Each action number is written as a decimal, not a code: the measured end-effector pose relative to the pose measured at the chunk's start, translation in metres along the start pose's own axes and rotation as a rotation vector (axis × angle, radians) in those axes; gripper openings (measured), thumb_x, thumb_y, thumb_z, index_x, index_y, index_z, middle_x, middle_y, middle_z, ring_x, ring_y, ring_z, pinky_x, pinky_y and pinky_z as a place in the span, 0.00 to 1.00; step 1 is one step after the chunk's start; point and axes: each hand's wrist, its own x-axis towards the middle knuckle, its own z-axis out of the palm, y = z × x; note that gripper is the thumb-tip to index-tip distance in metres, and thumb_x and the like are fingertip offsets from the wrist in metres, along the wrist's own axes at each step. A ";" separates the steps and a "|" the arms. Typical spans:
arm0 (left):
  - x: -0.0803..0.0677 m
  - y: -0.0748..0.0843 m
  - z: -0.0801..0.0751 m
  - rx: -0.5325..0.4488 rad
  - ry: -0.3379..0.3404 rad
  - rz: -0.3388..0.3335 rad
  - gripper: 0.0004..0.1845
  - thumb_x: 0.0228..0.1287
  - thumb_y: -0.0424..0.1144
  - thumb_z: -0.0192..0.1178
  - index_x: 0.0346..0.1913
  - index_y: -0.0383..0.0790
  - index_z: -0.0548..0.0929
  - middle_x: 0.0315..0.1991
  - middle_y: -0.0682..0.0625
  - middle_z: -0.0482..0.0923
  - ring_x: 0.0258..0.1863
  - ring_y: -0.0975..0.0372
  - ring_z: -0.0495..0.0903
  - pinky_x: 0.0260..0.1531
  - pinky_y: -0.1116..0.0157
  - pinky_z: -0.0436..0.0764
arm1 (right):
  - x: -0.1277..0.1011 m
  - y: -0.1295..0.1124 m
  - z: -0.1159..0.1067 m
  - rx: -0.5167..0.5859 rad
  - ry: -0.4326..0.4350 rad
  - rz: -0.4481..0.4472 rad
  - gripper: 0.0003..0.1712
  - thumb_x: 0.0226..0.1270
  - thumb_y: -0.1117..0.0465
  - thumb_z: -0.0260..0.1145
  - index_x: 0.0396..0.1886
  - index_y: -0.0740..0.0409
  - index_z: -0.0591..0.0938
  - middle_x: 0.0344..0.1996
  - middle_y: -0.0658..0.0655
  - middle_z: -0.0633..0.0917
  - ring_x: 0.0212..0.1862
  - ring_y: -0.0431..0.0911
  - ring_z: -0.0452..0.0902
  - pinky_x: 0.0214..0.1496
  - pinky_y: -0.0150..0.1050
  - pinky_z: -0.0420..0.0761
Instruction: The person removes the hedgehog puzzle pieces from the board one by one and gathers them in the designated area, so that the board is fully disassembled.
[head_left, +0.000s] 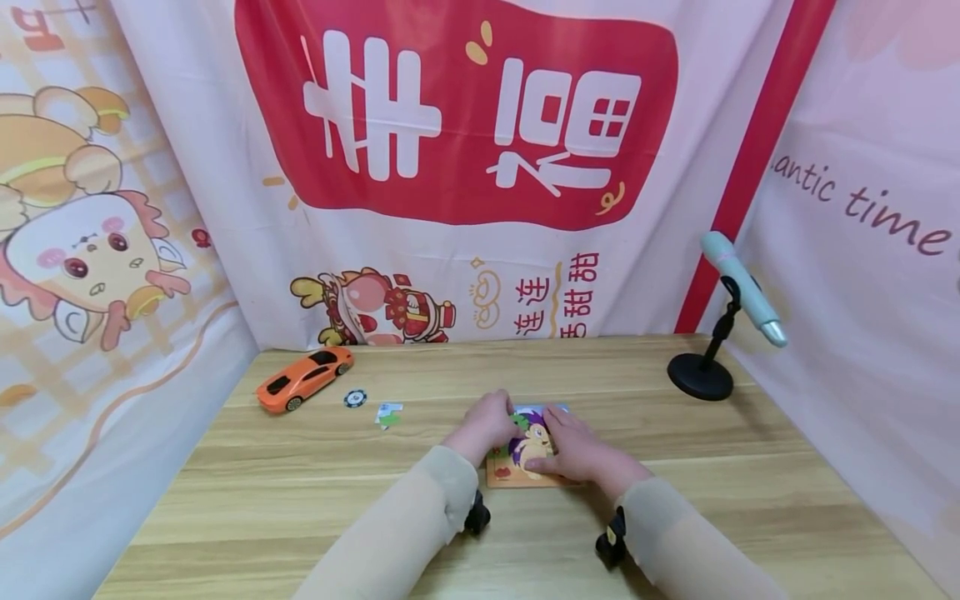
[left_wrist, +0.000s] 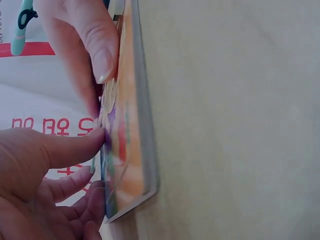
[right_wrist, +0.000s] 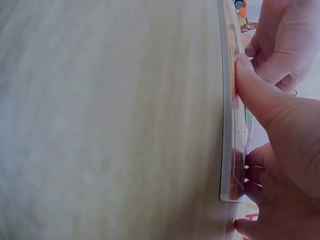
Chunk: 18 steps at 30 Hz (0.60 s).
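Head view showed both hands resting on a small picture puzzle board point(head_left: 525, 467) that lay flat on the wooden tabletop point(head_left: 300, 500), near its middle. The left hand point(head_left: 489, 425) sat on the board's left and far part, its fingers bent over the pieces; the left wrist view showed its thumb point(left_wrist: 70, 147) stretched out with the tip pressed onto the puzzle face point(left_wrist: 125, 150). That grip was not closed around anything. The right hand point(head_left: 572, 450) covered the board's right side, and the right wrist view showed its thumb point(right_wrist: 252, 92) pressing flat on the board point(right_wrist: 227, 125), with the other fingertips touching down nearer the board's corner; it too pressed rather than clasped. A loose puzzle piece point(head_left: 388, 412) lay to the left of the board, apart from it. Farther left of the board were a small dark round token point(head_left: 355, 398) and an orange toy car point(head_left: 303, 377). Well to the right of the board, toward the back, a pale green pen-shaped device point(head_left: 742, 287) leaned in a black stand point(head_left: 701, 375).
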 end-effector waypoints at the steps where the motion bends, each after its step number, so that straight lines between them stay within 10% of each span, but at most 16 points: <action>1: 0.000 0.000 0.001 -0.005 0.005 -0.002 0.17 0.57 0.39 0.72 0.44 0.41 0.76 0.36 0.48 0.75 0.35 0.55 0.74 0.36 0.59 0.76 | 0.000 0.000 0.000 0.000 0.001 0.008 0.61 0.59 0.29 0.64 0.78 0.61 0.52 0.77 0.62 0.50 0.76 0.59 0.43 0.73 0.56 0.49; 18: 0.006 -0.009 0.002 -0.143 0.018 0.040 0.15 0.56 0.37 0.72 0.41 0.40 0.76 0.33 0.49 0.75 0.33 0.57 0.76 0.31 0.61 0.77 | -0.001 -0.001 0.000 0.003 0.025 -0.007 0.63 0.58 0.31 0.67 0.79 0.60 0.48 0.76 0.63 0.53 0.76 0.59 0.45 0.73 0.57 0.49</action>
